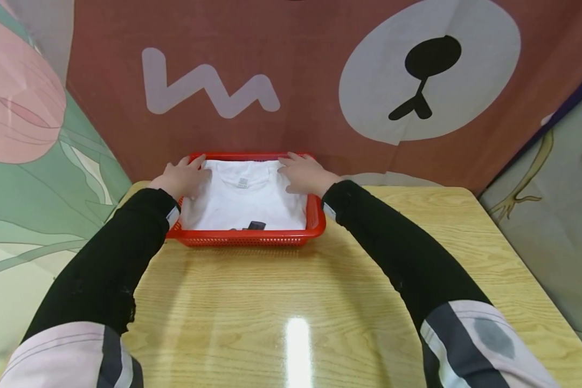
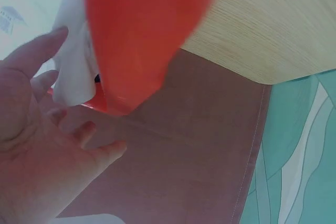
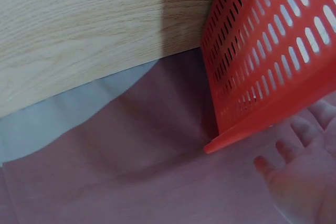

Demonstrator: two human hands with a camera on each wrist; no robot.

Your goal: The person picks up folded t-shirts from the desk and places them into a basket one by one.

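A white shirt (image 1: 244, 194) lies folded in a red plastic basket (image 1: 249, 237), its neckline and printed label toward the back. At the basket's far left corner is my left hand (image 1: 186, 178), fingers spread. Its thumb is next to the shirt's edge in the left wrist view, and the other fingers reach past the rim. My right hand (image 1: 306, 175) lies over the far right corner, fingertips over the shirt's shoulder. In the right wrist view its loosely spread fingers (image 3: 286, 150) show beyond the rim. A small dark item (image 1: 257, 225) lies on the shirt near the front rim.
The basket stands at the back of a light wooden table (image 1: 252, 302), close to a brown printed cloth (image 1: 310, 118). A green printed cloth (image 1: 39, 199) hangs at the left, and a grey printed one (image 1: 558, 188) at the right.
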